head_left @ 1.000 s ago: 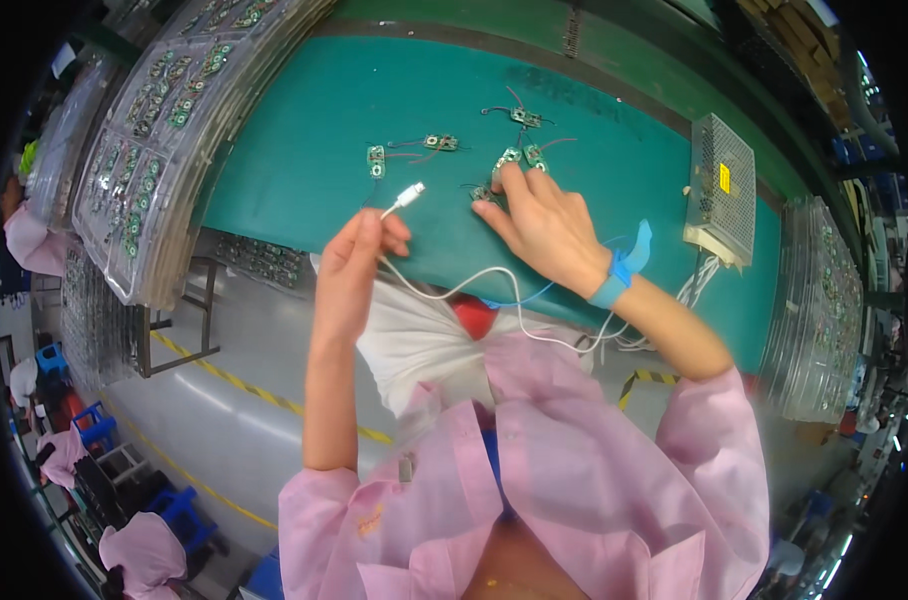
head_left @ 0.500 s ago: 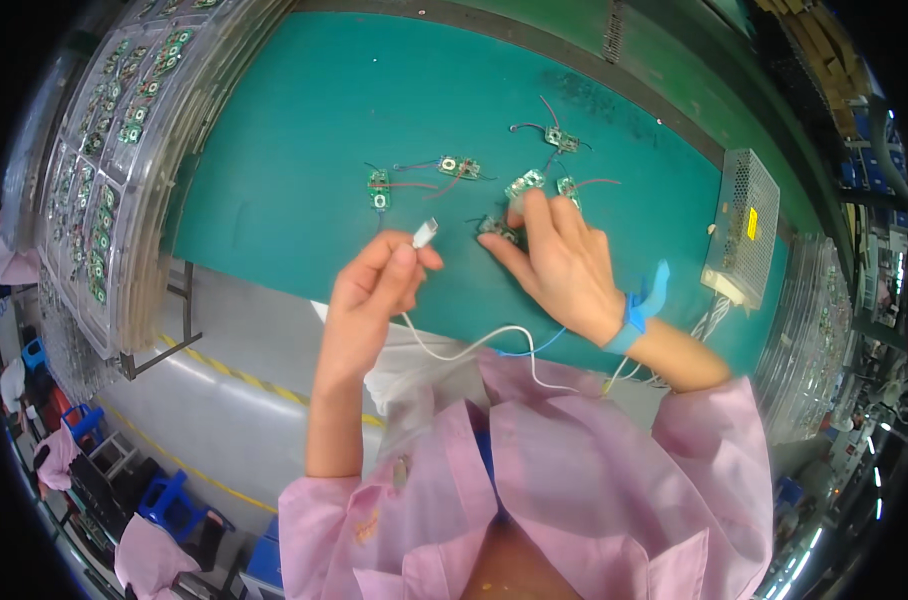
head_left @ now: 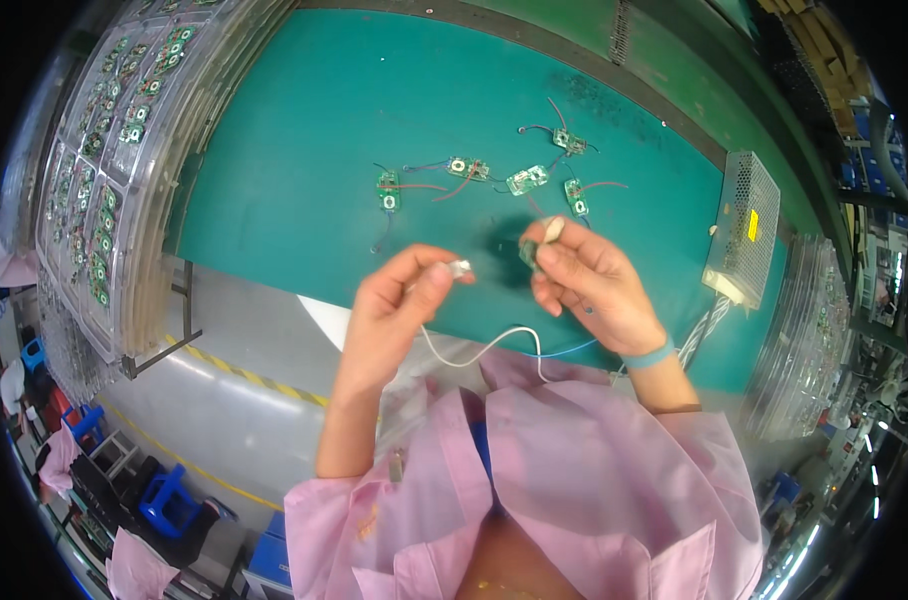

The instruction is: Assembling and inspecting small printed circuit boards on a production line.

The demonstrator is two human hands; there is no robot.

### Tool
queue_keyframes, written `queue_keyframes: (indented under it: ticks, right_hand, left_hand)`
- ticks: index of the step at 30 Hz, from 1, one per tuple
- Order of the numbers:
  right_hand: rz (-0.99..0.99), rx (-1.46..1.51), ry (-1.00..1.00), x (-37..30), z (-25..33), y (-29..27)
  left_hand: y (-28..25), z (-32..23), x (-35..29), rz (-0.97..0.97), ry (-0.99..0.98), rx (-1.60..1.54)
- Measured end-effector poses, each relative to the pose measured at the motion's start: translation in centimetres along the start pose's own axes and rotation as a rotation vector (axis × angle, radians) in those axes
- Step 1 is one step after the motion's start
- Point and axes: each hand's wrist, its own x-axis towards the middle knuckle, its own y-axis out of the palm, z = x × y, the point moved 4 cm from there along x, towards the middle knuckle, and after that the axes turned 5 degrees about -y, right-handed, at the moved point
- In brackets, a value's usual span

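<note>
My left hand pinches the white plug of a USB cable; its white cord droops below toward the right. Facing it, my right hand, with a blue band at the wrist, holds up a small circuit board between thumb and fingers. Much of that board is hidden by the fingers. A short gap separates plug and board. Beyond my hands, several green circuit boards with thin wires lie on the mat, among them one board just past my right hand and another board at the left.
The green mat covers the table. At its right stands a perforated metal power supply with white wires. Stacked clear trays holding boards rise at the left edge, and more trays stand at the right.
My right hand has lifted a circuit board off the mat and drawn it nearer to me. My left hand has moved right with the plug, which now points toward the board.
</note>
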Motion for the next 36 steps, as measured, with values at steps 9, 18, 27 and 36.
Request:
queue_keyframes:
  ticks: [9,18,27,36]
  right_hand:
    - [0.294,0.398,-0.007,-2.1,-2.1,1.8]
    - [0.287,0.356,-0.097,-3.4,-2.6,0.2]
    - [0.282,0.233,-0.139,-3.8,-2.0,-0.3]
    - [0.395,0.263,-0.128,-3.7,-2.1,-0.9]
  left_hand:
    - [2.8,1.2,-1.8,0.122,0.028,0.051]
    - [4.7,1.9,-3.0,0.119,-0.026,-0.01]
    - [5.1,2.0,-3.2,0.149,-0.041,0.013]
    - [5.3,1.7,-3.2,0.134,-0.013,0.046]
